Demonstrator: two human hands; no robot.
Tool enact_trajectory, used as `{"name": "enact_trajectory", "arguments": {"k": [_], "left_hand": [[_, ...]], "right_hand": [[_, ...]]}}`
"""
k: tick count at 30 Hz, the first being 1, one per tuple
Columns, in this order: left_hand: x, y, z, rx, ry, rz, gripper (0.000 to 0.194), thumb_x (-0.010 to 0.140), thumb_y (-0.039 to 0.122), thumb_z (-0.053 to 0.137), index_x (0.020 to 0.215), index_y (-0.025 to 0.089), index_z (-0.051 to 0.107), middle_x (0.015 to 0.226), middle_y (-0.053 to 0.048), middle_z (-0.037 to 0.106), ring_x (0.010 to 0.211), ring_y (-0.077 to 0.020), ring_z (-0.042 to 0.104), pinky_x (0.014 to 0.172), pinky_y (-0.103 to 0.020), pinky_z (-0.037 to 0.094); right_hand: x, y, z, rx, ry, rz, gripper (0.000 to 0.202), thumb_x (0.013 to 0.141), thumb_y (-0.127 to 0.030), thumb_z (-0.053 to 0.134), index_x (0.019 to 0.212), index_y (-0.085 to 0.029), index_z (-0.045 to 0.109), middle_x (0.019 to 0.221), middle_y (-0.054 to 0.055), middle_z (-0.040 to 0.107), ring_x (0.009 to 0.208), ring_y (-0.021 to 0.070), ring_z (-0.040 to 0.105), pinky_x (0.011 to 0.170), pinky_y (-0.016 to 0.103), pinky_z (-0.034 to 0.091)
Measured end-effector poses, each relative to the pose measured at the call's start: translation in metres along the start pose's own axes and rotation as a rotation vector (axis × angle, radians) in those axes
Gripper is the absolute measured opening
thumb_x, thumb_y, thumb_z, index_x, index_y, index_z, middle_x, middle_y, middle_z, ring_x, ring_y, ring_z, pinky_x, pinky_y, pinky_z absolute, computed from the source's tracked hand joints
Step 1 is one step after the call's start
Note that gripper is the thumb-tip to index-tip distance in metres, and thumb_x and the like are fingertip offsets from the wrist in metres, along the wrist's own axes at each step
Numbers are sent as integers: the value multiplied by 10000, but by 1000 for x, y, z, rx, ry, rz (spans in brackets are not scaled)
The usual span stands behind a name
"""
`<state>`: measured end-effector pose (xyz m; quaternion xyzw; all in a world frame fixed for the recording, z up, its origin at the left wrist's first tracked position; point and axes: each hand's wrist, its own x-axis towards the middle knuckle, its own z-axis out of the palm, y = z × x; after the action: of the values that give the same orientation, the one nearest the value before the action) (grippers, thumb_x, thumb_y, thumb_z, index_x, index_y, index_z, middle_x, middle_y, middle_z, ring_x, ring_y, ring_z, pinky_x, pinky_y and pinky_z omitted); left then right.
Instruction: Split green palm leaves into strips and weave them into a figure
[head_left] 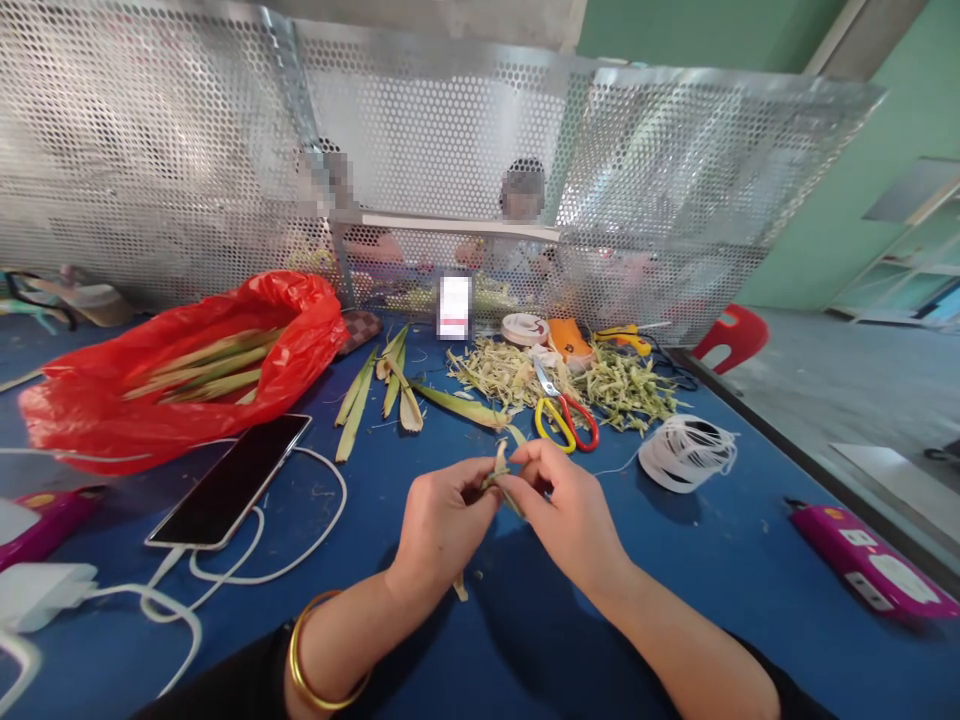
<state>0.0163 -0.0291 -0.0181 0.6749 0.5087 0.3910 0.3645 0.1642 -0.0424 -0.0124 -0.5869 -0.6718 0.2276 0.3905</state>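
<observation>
Above the middle of the blue table, my left hand [448, 508] pinches a folded strip of pale green and cream husk [501, 460] between thumb and fingers. My right hand [561, 498] closes on the same strip from the other side, its fingertips almost touching the left ones. A gold bangle [300, 655] circles my left wrist. Just beyond my right hand lie scissors [562, 415] with one yellow and one red handle. White cord [686, 455] on a roll stands to the right, and a thin thread trails from it toward my hands.
A red plastic bag [90, 405] of long husks sits at left, beside a phone [229, 485] with a white cable. Loose husks [356, 400] and a pile of shreds [637, 385] lie farther back. Perforated metal sheeting [427, 120] borders the table; people sit behind it.
</observation>
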Motion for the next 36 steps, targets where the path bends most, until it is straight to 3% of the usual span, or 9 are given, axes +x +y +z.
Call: {"name": "enact_trajectory", "arguments": {"k": [2, 5, 8, 10, 14, 18, 22, 30, 36], "left_hand": [[-1, -1, 1, 15, -48, 33, 219, 736, 166, 494, 699, 200, 707, 621, 36, 625, 630, -132, 578, 570, -196, 376], [-1, 0, 1, 46, -91, 54, 259, 710, 131, 479, 738, 196, 728, 655, 36, 648, 669, -132, 592, 605, -193, 382], [0, 1, 1, 85, -169, 56, 244, 696, 122, 474, 657, 183, 707, 593, 35, 617, 602, -111, 556, 572, -187, 368], [0, 1, 1, 64, -252, 25, 236, 694, 125, 472, 624, 178, 691, 552, 35, 589, 551, -103, 527, 533, -185, 356], [-1, 0, 1, -52, -399, -71, 252, 701, 145, 493, 757, 190, 735, 601, 21, 627, 553, -117, 561, 531, -189, 391], [-1, 3, 1, -147, -499, -140, 231, 714, 174, 535, 800, 187, 749, 683, 0, 658, 565, -117, 589, 558, -195, 425], [0, 6, 0, -238, -535, -228, 217, 738, 236, 571, 847, 170, 747, 612, 2, 618, 519, -104, 558, 525, -195, 419], [3, 12, -5, -451, -680, -351, 213, 721, 316, 664, 835, 145, 719, 601, 9, 563, 532, -94, 535, 465, -176, 396], [0, 12, -2, -463, -551, -466, 326, 737, 435, 658, 773, 117, 722, 508, 7, 527, 407, -65, 475, 365, -155, 301]], "right_hand": [[0, 1, -1, -12, -37, 3, 176, 865, -373, 538, 916, -216, 595, 574, -37, 567, 525, 125, 501, 520, 226, 354], [3, 4, -2, 32, -82, -31, 197, 866, -364, 540, 794, -216, 649, 648, -10, 598, 566, 121, 511, 534, 224, 368], [7, 5, -5, 173, -84, -29, 158, 817, -299, 605, 714, -200, 671, 748, 11, 632, 659, 131, 550, 606, 228, 410], [9, 6, -9, 249, -81, 33, 175, 815, -307, 604, 705, -193, 679, 687, 4, 622, 617, 126, 536, 571, 230, 404], [16, 8, -15, 357, 26, 112, 236, 821, -360, 594, 681, -179, 653, 553, -23, 573, 490, 101, 464, 483, 228, 366], [22, 12, -16, 555, 183, 128, 221, 807, -332, 605, 659, -170, 632, 585, -16, 609, 481, 93, 496, 515, 234, 422], [26, 16, -14, 696, 283, 180, 222, 778, -340, 627, 642, -165, 637, 630, -3, 643, 472, 90, 528, 526, 246, 452], [22, 12, -10, 653, 105, 163, 196, 799, -346, 604, 780, -161, 668, 721, 39, 711, 561, 132, 629, 590, 270, 505], [16, 9, -2, 643, -31, 82, 186, 829, -335, 575, 897, -185, 662, 862, 60, 738, 742, 172, 687, 718, 313, 532]]}}
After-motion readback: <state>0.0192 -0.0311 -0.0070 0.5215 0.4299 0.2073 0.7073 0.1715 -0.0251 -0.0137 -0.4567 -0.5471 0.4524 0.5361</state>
